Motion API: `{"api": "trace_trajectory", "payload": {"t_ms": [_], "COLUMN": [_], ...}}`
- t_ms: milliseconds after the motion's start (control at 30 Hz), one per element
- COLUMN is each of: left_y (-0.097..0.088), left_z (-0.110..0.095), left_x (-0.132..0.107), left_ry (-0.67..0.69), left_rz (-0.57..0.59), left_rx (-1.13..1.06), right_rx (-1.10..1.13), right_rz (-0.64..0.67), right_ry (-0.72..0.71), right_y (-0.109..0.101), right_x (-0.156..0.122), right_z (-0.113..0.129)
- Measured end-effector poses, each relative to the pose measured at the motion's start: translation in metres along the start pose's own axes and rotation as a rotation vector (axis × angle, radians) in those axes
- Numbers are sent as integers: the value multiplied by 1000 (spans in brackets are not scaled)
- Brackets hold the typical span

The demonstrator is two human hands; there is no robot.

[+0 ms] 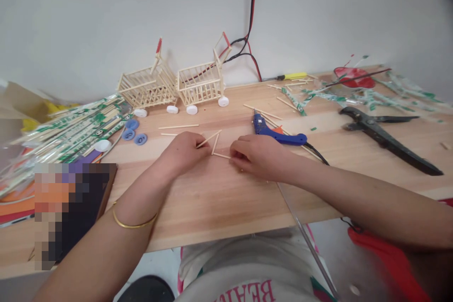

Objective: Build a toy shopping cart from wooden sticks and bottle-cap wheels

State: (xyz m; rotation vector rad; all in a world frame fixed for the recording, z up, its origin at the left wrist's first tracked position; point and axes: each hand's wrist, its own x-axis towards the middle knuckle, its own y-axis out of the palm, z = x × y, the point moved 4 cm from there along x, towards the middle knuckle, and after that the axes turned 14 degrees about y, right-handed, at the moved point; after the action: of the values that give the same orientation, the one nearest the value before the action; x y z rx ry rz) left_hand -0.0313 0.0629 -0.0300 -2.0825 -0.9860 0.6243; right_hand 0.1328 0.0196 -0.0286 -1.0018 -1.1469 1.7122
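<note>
Between my two hands is a small angled frame of thin wooden sticks. My left hand, with a gold bangle at the wrist, pinches one end of it. At the other side, the fingers of my right hand close on the end of the lowest stick. Just beyond my right hand lies a blue hot glue gun, its nozzle pointing away from me. Two loose sticks rest on the table beyond my left hand. The fingertips of both hands are partly hidden.
Two miniature stick carts with white wheels stand near the wall. Wrapped sticks and blue discs lie left, beside a dark tablet-like object. Black cutters, a yellow-handled tool and torn wrappers lie right.
</note>
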Motion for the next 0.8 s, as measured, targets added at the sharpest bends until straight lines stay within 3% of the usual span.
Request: {"api": "trace_trajectory", "payload": {"t_ms": [100,367,800], "left_y": [1,2,2], "left_z": [2,-2,-3], "left_x": [-4,-3,-2], "left_ry": [-5,-4,27], "left_rz": [45,1,-3], "left_rx": [-82,24,17], "right_rx": [20,69,77], "right_rz": [-14,-53,-33], "right_ry": [-14,-27,-28], "right_y": [1,5,4], "right_x": [3,9,11], "right_z": [2,2,4]}}
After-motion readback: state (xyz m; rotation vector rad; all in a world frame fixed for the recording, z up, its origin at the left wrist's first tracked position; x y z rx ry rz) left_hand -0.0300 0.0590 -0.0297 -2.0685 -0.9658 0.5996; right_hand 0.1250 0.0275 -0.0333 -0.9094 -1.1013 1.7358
